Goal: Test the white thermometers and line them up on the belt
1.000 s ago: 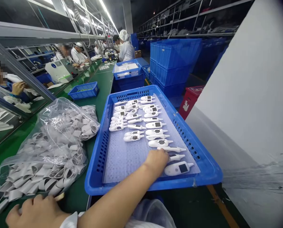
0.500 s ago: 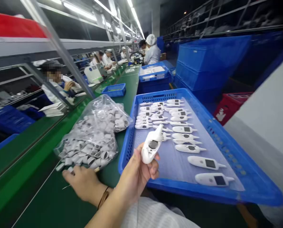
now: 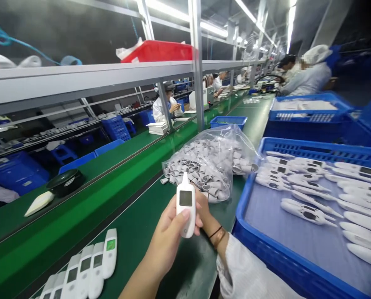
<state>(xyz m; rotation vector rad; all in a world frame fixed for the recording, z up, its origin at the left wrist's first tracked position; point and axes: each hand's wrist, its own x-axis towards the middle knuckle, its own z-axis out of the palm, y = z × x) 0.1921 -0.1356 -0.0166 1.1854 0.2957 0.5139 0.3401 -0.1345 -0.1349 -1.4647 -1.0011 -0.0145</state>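
My left hand (image 3: 169, 226) grips a white ear thermometer (image 3: 186, 216) upright, thumb on its front below the dark screen, probe tip pointing up. Just behind it, my right hand (image 3: 203, 204) shows only in part; its fingers are hidden by the left hand and the thermometer. Beyond the hands lies a clear plastic bag (image 3: 232, 143) with many pale grey caps (image 3: 201, 160) in it. One loose cap (image 3: 164, 181) rests on the green bench beside the bag. At lower left stands a slanted row of thermometers (image 3: 85, 265), one with a lit green screen.
To the right, a blue basket (image 3: 246, 199) holds several uncapped thermometers (image 3: 308, 212). A small blue tray (image 3: 227, 121) sits behind the bag. A green conveyor strip (image 3: 111, 189) runs along the left, with a black bowl (image 3: 65, 182) past it. Co-workers (image 3: 311, 70) sit farther down.
My view has swung left, bringing the row of thermometers into sight. The thermometer in my left hand has turned from its round-opening side to its screen side.
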